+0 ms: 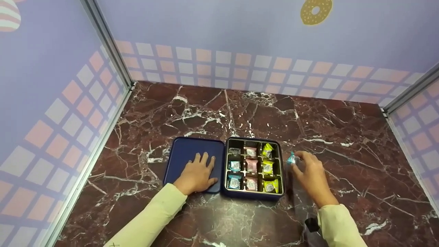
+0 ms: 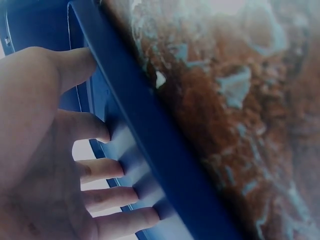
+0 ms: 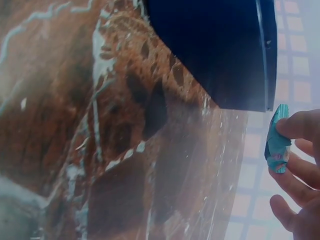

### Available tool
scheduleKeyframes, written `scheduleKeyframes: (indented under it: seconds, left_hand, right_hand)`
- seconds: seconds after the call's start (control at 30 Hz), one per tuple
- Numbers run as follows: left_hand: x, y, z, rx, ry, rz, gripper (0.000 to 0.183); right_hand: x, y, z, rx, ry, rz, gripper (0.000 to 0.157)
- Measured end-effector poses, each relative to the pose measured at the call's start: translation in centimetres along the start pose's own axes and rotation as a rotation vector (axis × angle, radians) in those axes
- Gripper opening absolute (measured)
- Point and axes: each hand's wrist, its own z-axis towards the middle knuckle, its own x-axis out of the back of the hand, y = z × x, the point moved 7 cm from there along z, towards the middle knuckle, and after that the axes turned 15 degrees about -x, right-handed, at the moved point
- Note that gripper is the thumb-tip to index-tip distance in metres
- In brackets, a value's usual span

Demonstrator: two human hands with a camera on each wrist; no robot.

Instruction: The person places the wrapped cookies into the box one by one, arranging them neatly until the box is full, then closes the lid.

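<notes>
A dark blue tin box (image 1: 253, 196) stands on the table with a divided tray inside. Wrapped candies lie in its compartments: blue candies (image 1: 234, 181) at left, pink candies (image 1: 251, 165) in the middle column, yellow-green candies (image 1: 271, 186) at right. The far left compartment shows only its dark bottom. To the left of the box, its blue lid (image 1: 183, 151) lies inside up, and my left hand (image 1: 199, 174) rests on it with fingers spread. My right hand (image 1: 310, 173), just right of the box, pinches a blue wrapped candy (image 3: 278, 142) between thumb and fingers.
The table (image 1: 360, 164) is dark red marble with white veins. Lilac panels with pink and white squares enclose it at the back wall (image 1: 219, 37) and both sides. A small black object (image 1: 311, 224) shows beside the right sleeve.
</notes>
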Motion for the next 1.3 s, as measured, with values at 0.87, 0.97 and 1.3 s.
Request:
scheduleKeyframes:
  seconds: [0.87, 0.97, 1.3]
  left_hand:
    - [-0.2, 0.0, -0.1, 0.021, -0.021, 0.004, 0.078]
    - [-0.2, 0.0, -0.1, 0.023, -0.017, 0.011, 0.078]
    - [0.0, 0.1, -0.2, 0.029, -0.014, 0.027, 0.077]
  right_hand:
    - [-3.2, -5.8, 1.2, 0.079, -0.160, -0.015, 0.034]
    - [-4.0, -6.7, 1.3, 0.104, -0.179, -0.015, 0.033]
    - [-6.3, -9.4, 1.7, 0.129, -0.260, 0.009, 0.031]
